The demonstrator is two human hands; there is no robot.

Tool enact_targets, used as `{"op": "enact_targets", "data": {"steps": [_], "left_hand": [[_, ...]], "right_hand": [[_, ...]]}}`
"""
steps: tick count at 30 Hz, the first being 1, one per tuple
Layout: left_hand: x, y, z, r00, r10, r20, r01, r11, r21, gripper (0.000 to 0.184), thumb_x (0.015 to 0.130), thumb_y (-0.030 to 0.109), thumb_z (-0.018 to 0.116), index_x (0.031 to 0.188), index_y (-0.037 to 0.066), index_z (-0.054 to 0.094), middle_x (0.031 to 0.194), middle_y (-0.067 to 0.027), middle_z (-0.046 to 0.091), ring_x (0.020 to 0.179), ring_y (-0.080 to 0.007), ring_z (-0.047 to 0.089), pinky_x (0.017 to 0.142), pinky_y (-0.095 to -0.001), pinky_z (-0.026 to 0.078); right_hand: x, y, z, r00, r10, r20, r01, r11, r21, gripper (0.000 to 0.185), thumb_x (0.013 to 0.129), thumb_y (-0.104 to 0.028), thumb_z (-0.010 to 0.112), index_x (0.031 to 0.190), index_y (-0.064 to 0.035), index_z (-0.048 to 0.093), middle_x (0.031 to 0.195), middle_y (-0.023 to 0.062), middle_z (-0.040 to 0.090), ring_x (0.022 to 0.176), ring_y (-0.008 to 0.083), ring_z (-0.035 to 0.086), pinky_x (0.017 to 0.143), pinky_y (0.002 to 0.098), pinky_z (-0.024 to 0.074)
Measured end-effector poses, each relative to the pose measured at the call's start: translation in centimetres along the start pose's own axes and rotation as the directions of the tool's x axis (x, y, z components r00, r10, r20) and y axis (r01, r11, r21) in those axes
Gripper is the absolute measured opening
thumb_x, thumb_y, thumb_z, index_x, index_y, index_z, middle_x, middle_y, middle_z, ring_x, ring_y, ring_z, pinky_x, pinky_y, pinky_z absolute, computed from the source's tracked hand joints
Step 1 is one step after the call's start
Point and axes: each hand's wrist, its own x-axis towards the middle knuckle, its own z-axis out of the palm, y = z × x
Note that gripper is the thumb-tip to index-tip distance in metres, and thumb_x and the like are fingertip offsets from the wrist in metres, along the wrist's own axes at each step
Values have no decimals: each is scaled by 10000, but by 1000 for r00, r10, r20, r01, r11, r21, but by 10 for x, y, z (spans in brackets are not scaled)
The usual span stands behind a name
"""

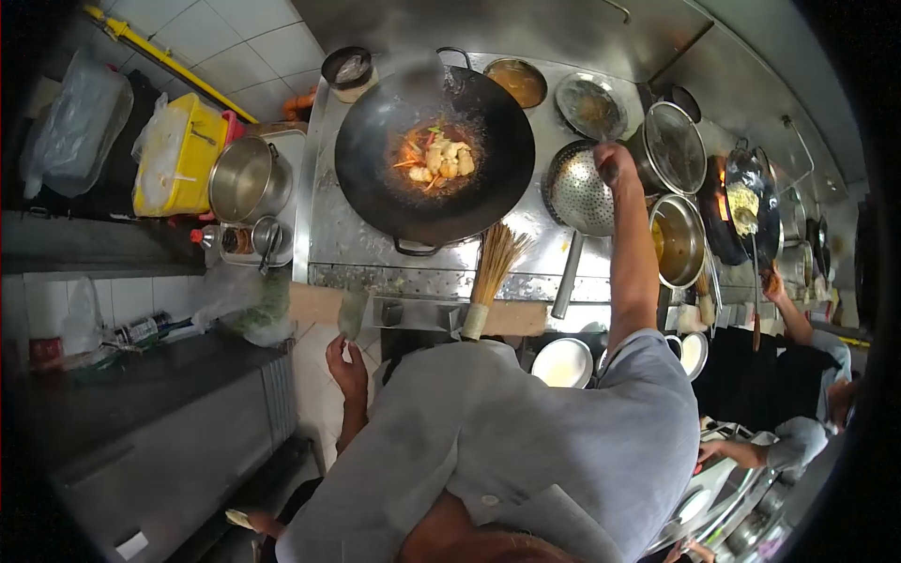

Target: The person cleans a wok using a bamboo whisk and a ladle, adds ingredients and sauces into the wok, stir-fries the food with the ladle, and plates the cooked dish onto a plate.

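Observation:
My right hand [615, 164] is closed around a dark-ended handle [608, 174] above a perforated strainer [580, 192]; the utensil's other end is not clear. Just beyond that hand lies a round metal pan [593, 103] with some residue in it. My left hand [347, 371] hangs low by the stove's front edge, fingers curved and apart, seemingly holding nothing. Near its fingertips is a grey-green cloth-like piece [353, 313]. A large black wok [375, 197] sits on the stove with pale chunks and orange-red strips of food [439, 161] in it.
A bamboo brush [497, 267] leans at the front edge, near a white bowl [563, 362]. Metal pots [678, 242] stand at right. At left are a yellow tub [178, 159] and steel pot [246, 176]. A co-worker [774, 361] works at another wok [723, 220] with flames.

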Motion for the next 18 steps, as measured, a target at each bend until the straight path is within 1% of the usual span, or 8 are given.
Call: {"op": "enact_targets", "data": {"steps": [1,7,8,10,12,13,17,18], "left_hand": [[1,3,-1,1000,19,-2,-19,1000,-11,288,911,34,620,1193,-19,601,1075,-168,600,988,-300,581,891,-397,481],[20,10,-16,999,43,33,-40,995,-90,281,907,27,607,1181,-32,616,1116,-167,605,987,-285,590,910,-390,475],[24,11,-21,998,53,40,-49,994,-96,281,907,27,607,1181,-32,616,1116,-167,605,987,-285,590,910,-390,475],[35,14,-26,993,95,76,-83,986,-144,279,908,41,613,1174,-45,612,1099,-168,614,997,-286,595,906,-393,477],[50,10,-24,978,189,90,-173,972,-162,279,908,46,616,1171,-48,612,1086,-170,621,989,-289,601,901,-393,479],[57,7,-26,958,266,108,-247,956,-160,279,908,50,619,1167,-52,612,1074,-172,628,980,-291,606,897,-394,482],[89,15,-16,900,376,220,-288,892,-348,266,905,57,623,1151,-45,625,1056,-177,647,944,-305,630,870,-395,499],[96,21,-16,882,398,252,-299,886,-354,266,905,57,623,1151,-45,625,1056,-177,647,944,-305,630,870,-395,499]], "right_hand": [[16,-2,-17,994,34,104,-58,969,240,305,880,-9,459,1160,69,550,601,56,487,446,197,517,435,339,486],[-35,-45,18,976,216,-6,-212,953,-215,360,860,-42,498,1194,95,510,712,143,618,538,272,605,565,369,568],[-53,-42,23,993,88,-82,-115,883,-456,363,849,-49,504,1184,89,523,759,177,629,599,298,626,594,392,563],[-101,-34,31,969,-207,-136,-4,536,-845,368,826,-63,516,1165,77,549,852,246,653,721,349,668,653,439,553],[-157,-31,49,877,-478,-44,-37,24,-999,374,803,-76,528,1146,64,575,946,314,676,844,400,709,711,485,543],[-213,-39,88,893,-430,-137,-11,283,-959,444,827,-72,553,1263,8,561,897,257,687,704,345,703,614,435,549],[-294,21,100,895,-410,-173,58,492,-868,541,854,-71,599,1384,-33,499,798,112,629,535,189,577,469,336,492],[-321,36,114,925,-312,-218,39,648,-761,561,848,-73,609,1393,-13,491,805,106,643,557,186,594,505,344,503]]}}
